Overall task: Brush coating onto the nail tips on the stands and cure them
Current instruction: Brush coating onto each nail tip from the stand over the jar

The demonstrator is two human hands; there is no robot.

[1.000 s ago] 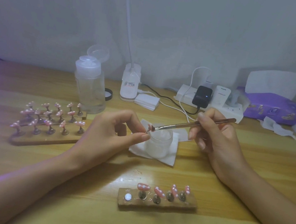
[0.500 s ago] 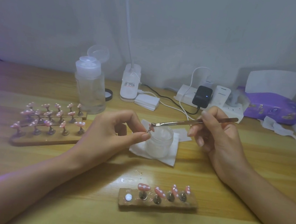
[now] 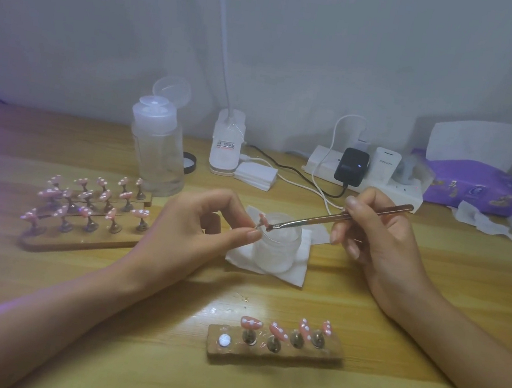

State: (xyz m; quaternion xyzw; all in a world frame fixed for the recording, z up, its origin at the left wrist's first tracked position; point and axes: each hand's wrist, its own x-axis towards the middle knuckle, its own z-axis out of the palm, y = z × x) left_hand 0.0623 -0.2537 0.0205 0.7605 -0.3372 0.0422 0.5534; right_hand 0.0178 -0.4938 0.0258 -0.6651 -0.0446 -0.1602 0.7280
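Pinching nail tip [image 3: 262,218] on its pin between thumb and forefinger, left hand [image 3: 198,228] held it over jar [image 3: 276,248]. Right hand [image 3: 381,243] gripped brush [image 3: 326,218] pen-style, fingers curled; bristles touched tip. Four coated tips stood on near stand [image 3: 272,354].

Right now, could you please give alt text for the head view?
The left hand pinches a pink nail tip on its peg near a jar while the right hand holds a brush to it. A short stand in front and a larger stand at left carry more pink tips.
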